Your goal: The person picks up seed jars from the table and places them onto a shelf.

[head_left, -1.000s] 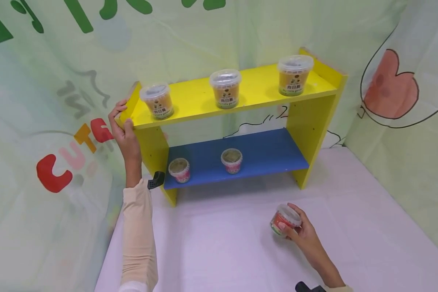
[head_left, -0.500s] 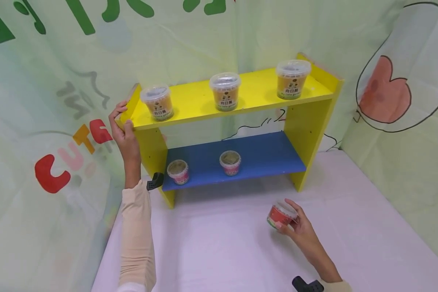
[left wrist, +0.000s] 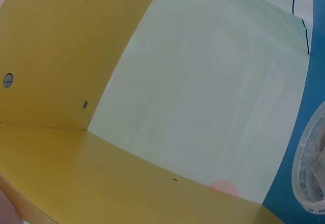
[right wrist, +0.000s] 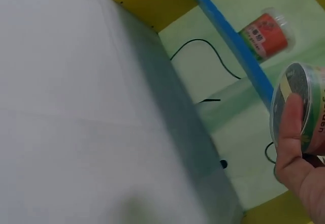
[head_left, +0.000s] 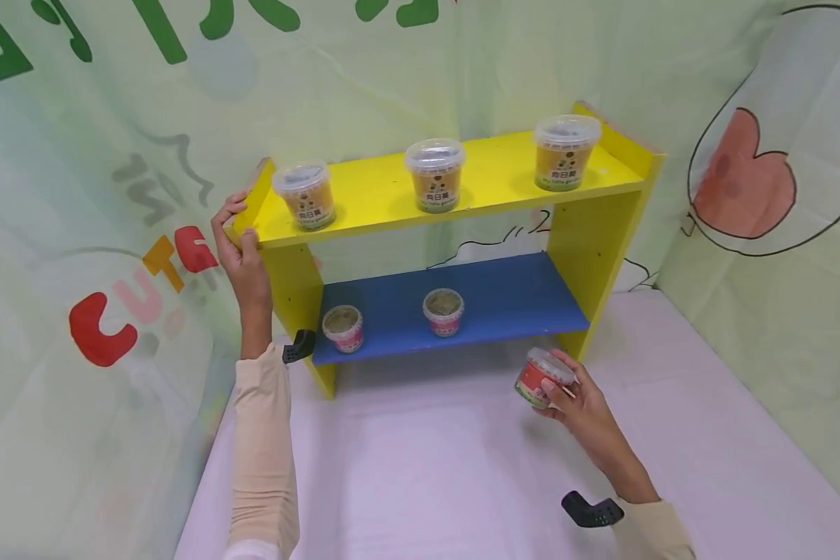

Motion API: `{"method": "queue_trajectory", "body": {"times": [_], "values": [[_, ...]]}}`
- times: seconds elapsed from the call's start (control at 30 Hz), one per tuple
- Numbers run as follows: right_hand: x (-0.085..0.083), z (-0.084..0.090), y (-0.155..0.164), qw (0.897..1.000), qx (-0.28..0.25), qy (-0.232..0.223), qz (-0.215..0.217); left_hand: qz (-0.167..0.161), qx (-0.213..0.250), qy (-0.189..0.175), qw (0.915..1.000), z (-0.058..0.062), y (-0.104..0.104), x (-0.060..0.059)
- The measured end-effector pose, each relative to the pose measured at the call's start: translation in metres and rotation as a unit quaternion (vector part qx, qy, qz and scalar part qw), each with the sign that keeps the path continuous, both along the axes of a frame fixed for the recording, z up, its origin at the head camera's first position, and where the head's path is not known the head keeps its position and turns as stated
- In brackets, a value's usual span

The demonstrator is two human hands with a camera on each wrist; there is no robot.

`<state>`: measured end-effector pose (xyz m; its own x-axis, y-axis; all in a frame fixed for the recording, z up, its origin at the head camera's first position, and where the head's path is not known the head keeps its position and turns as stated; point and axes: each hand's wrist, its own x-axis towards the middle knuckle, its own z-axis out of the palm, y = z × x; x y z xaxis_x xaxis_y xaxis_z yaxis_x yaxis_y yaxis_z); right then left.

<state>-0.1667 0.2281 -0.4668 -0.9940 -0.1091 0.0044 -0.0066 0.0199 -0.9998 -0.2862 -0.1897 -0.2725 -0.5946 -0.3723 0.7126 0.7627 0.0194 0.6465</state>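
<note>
Right hand (head_left: 579,404) grip held small red-labelled plastic cup with clear lid (head_left: 539,378), tilted, above white surface (head_left: 420,467). Blue lower shelf (head_left: 504,295) lay just ahead, up-left of grip. Left hand (head_left: 238,245) grip clasped yellow shelf's top corner (head_left: 252,210).

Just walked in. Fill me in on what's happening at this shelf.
A person is working at a small shelf unit on a white table. The left hand grips its upper left corner. The right hand holds a small red tub in front of the blue lower shelf, where two like tubs stand. Three taller yellow tubs line the top shelf.
</note>
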Motion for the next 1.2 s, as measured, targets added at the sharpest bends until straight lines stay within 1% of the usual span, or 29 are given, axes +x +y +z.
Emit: {"method": "queue_trajectory", "body": {"times": [0.1, 0.17, 0.27, 0.33, 0.4, 0.47, 0.53, 0.6, 0.67, 0.7, 0.77, 0.87, 0.9, 0.93, 1.0, 1.03, 1.1, 1.2], "values": [[-0.013, 0.013, 0.002, 0.998, 0.051, 0.023, -0.031, 0.000, -0.004, 0.000, 1.0000, 0.001, 0.001, -0.002], [-0.024, 0.023, 0.004, 0.993, 0.093, 0.049, -0.059, 0.004, -0.010, 0.001, 0.9999, 0.001, 0.002, -0.003], [-0.042, 0.035, 0.008, 0.980, 0.149, 0.094, -0.097, 0.008, -0.014, 0.000, 0.9999, 0.000, 0.002, -0.004], [-0.056, 0.038, 0.011, 0.968, 0.182, 0.120, -0.122, 0.012, -0.020, -0.001, 0.9997, -0.002, 0.002, -0.004], [-0.071, 0.036, 0.014, 0.959, 0.201, 0.140, -0.141, 0.016, -0.023, -0.004, 0.9996, -0.003, 0.002, -0.003], [-0.084, 0.031, 0.016, 0.951, 0.219, 0.150, -0.157, 0.019, -0.024, -0.009, 0.9995, -0.005, 0.002, -0.002], [-0.096, 0.024, 0.017, 0.948, 0.227, 0.152, -0.164, 0.023, -0.022, -0.017, 0.9993, -0.007, 0.003, -0.001], [-0.106, 0.016, 0.018, 0.943, 0.246, 0.144, -0.169, 0.026, -0.019, -0.023, 0.9992, -0.008, 0.002, 0.001], [-0.112, 0.009, 0.017, 0.939, 0.268, 0.129, -0.171, 0.031, -0.018, -0.025, 0.9991, -0.011, 0.002, 0.002], [-0.114, 0.006, 0.017, 0.936, 0.281, 0.124, -0.173, 0.034, -0.019, -0.022, 0.9990, -0.014, 0.000, -0.001], [-0.116, 0.002, 0.016, 0.924, 0.316, 0.117, -0.180, 0.039, -0.021, -0.014, 0.9989, -0.020, -0.005, -0.007], [-0.117, 0.002, 0.015, 0.912, 0.347, 0.118, -0.183, 0.040, -0.022, -0.002, 0.9990, -0.022, -0.007, -0.010], [-0.117, 0.003, 0.015, 0.911, 0.351, 0.120, -0.182, 0.042, -0.023, 0.003, 0.9989, -0.021, -0.007, -0.010], [-0.118, 0.004, 0.015, 0.910, 0.353, 0.121, -0.181, 0.043, -0.022, 0.003, 0.9988, -0.018, -0.005, -0.007], [-0.119, 0.007, 0.014, 0.913, 0.349, 0.119, -0.176, 0.042, -0.020, 0.004, 0.9989, -0.011, -0.001, -0.002], [-0.120, 0.008, 0.014, 0.914, 0.346, 0.118, -0.175, 0.041, -0.017, 0.004, 0.9990, -0.009, 0.000, -0.001], [-0.122, 0.010, 0.014, 0.917, 0.341, 0.114, -0.173, 0.040, -0.016, 0.005, 0.9990, -0.007, 0.001, -0.001], [-0.124, 0.013, 0.014, 0.920, 0.336, 0.110, -0.170, 0.033, -0.012, 0.008, 0.9993, -0.005, -0.001, -0.005]]}}
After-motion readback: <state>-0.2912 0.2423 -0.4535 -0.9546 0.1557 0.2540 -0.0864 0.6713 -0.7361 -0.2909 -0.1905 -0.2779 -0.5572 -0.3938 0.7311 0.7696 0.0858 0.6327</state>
